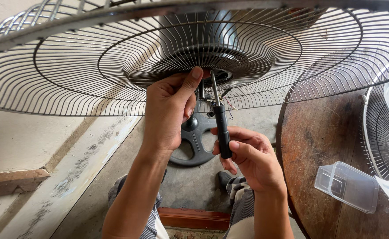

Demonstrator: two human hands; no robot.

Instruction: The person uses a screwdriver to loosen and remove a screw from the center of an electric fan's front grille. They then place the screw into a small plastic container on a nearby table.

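Head view, looking down under a wire fan guard (70, 79). Right hand (252, 161) closed around a black-handled screwdriver (221, 128), shaft running up and slightly left, tip at the motor hub (216, 75). Left hand (170, 110) sits nearer the hub, fingers curled, thumb pressed to the guard's centre. Clear plastic tub (347, 186) on round wooden table (318, 132).

A round brown wooden table (323, 132) stands on grey concrete floor (190, 186) in daylight.
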